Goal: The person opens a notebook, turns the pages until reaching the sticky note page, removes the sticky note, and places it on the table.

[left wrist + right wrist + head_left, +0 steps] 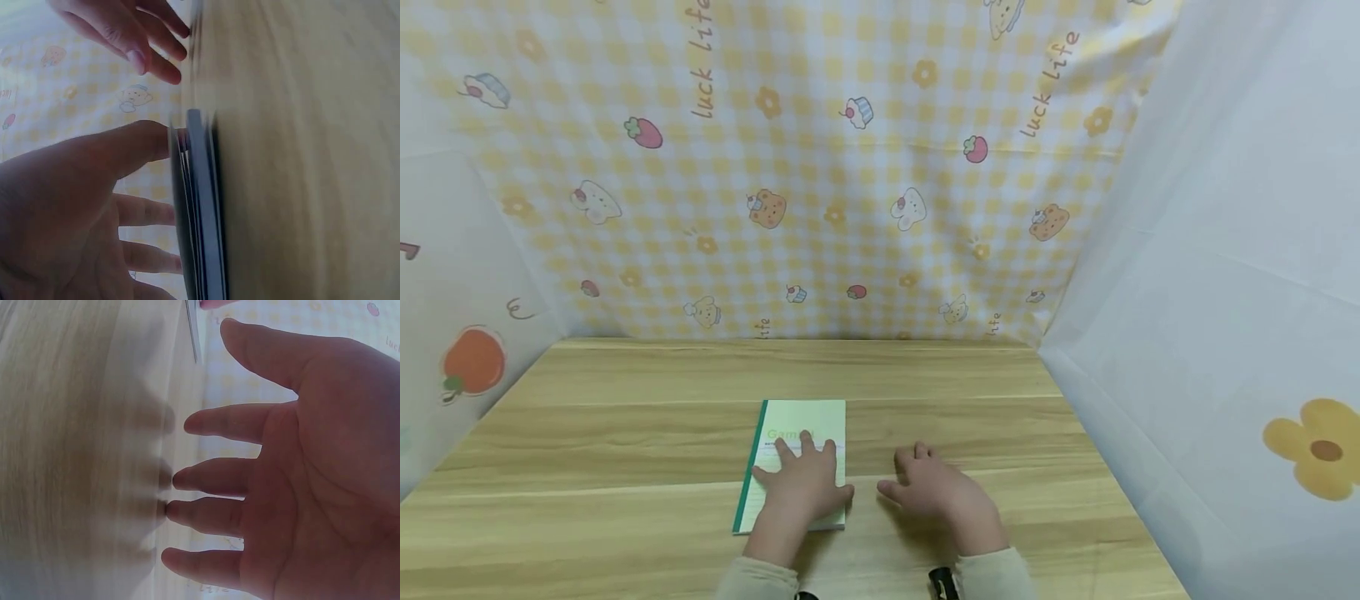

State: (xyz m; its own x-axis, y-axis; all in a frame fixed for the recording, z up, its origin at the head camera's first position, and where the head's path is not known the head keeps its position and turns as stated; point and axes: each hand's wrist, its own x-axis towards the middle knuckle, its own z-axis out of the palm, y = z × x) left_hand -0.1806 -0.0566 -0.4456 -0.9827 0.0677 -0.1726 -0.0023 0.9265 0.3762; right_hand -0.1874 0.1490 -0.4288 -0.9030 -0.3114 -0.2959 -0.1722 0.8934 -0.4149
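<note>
Your left hand (805, 487) lies palm down on the thin pale green booklet with a dark green spine (797, 417), which rests flat on the light wooden table (625, 433). Your fingers are straight and slightly spread, pressing on the near half of the cover; the printed title shows just beyond your fingertips, partly covered by them. The booklet's green spine runs to the left of your little finger, and its far edge sits well beyond your fingertips. In the left wrist view your left hand (75, 206) shows its thumb tip touching the edge of the booklet (203, 212), where the pages look a little parted, though blur makes it hard to tell how far.

Your right hand (936, 487) is just to the right of the booklet, apart from it, over bare wood. Its fingers are relaxed and gently spread, holding nothing. In the right wrist view the right hand (294, 481) has its four fingertips close to the table surface, with their shadows on the wood; I cannot tell whether they touch it. The thumb points off toward the booklet's corner (194, 331).

Beyond both sets of fingertips hangs the yellow checked cloth printed with bears, strawberries and cupcakes (850, 167), and a white cloth with a yellow flower (1225, 292) stands to the right of your right hand.
</note>
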